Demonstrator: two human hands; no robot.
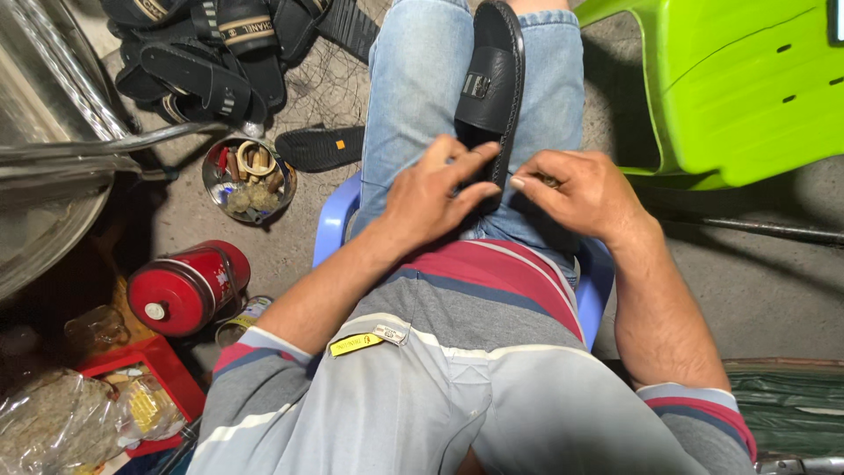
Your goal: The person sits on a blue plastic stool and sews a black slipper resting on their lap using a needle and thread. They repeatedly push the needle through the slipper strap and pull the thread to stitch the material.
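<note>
A round metal bowl point(249, 179) on the floor holds rings, small bits and scraps (too small to tell apart). Beside it lies a red canister point(187, 288) on its side. On the lap rests a black sandal point(490, 88). The left hand point(431, 193) lies half-open, fingers spread on the sandal's heel; the right hand point(580, 192) is curled, fingertips pinching its edge.

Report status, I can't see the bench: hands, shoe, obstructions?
Left hand flat on black leather slide sandal, lying between denim knees. Right hand pinching its near edge. Nothing obstructing.
</note>
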